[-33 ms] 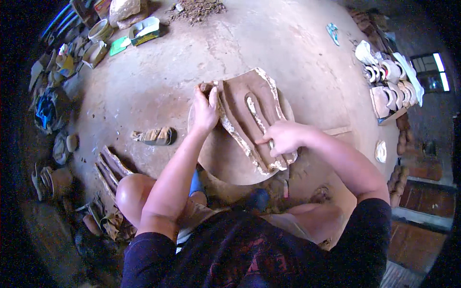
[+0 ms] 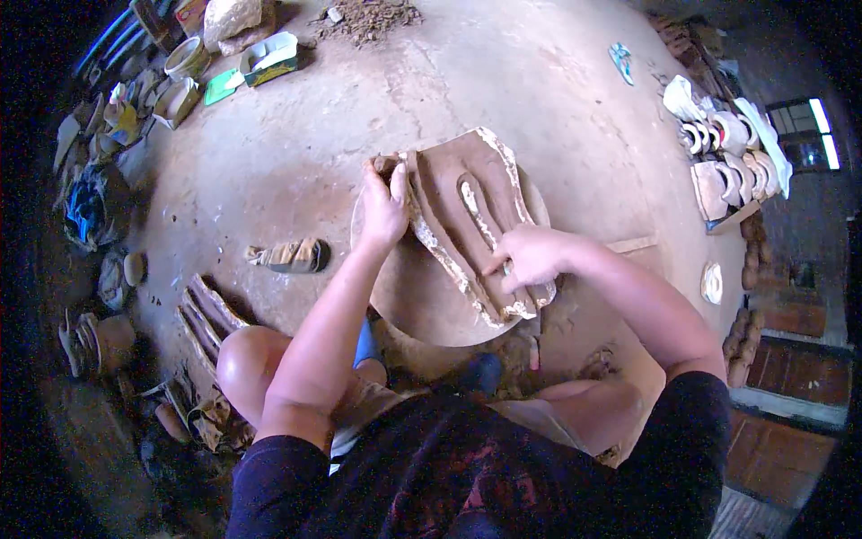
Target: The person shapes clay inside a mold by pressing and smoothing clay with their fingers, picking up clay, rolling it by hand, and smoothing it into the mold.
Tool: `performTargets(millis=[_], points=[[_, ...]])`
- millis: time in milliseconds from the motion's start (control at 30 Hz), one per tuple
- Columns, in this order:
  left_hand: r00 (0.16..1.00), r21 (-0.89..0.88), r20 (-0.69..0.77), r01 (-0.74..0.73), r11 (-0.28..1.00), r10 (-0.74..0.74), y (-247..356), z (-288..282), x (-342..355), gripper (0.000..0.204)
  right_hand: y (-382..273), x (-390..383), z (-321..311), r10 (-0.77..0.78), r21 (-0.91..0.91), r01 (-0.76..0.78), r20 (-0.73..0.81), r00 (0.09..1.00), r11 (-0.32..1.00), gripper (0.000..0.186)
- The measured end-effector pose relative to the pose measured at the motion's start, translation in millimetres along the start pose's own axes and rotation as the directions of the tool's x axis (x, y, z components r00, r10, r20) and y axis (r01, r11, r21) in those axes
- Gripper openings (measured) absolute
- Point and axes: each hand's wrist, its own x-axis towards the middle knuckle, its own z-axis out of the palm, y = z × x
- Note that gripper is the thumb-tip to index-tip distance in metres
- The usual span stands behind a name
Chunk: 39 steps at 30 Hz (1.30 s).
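Note:
A plaster mold with rough white edges lies tilted on a round board in front of me. Brown clay lines its long channels, which run either side of a white-topped middle ridge. My left hand is closed around a dark clay lump at the mold's far left corner. Over the lower part of the mold is my right hand, its index finger stretched into a channel against the clay. The thumb stands apart from that finger, and the other fingers are curled and partly hidden.
On the floor at left lie a strapped bundle and another channelled mold by my knee. Boxes and bags crowd the far left, including an open box. Curved white molds are stacked at right. Crumbled clay is heaped at the back.
My right hand has shifted very slightly, its index finger moving a little along the channel. The left hand and the mold stay where they were.

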Motion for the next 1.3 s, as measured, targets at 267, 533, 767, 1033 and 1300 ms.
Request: performTargets(millis=[267,533,767,1033,1300], points=[[0.999,0.005,0.009,0.043,0.999,-0.043,5.3,-0.1,-2.0,0.051,15.3,19.0,-28.3,0.0,0.108,0.079,-0.589,0.808,0.991,0.023],[0.998,-0.002,0.058,0.029,1.0,-0.029,-6.2,3.1,4.3,0.051,-13.4,28.8,-14.5,0.052,-0.224,-0.082,-0.136,0.989,0.971,0.056],[0.999,0.014,-0.024,-0.021,1.0,0.022,-2.5,9.3,4.0,0.042,-22.4,-25.6,37.5,0.071,-0.264,-0.093,-0.091,0.993,0.96,0.073],[0.997,0.075,-0.07,-0.018,0.997,0.023,-16.4,19.2,6.2,0.046,-28.0,-61.7,127.3,0.185,-0.187,-0.216,-0.169,0.968,0.958,0.087],[0.999,0.01,-0.033,-0.021,1.0,0.021,-17.7,17.7,10.7,0.038,-26.1,-28.2,86.9,0.095,-0.027,-0.114,-0.384,0.919,0.993,0.073]])
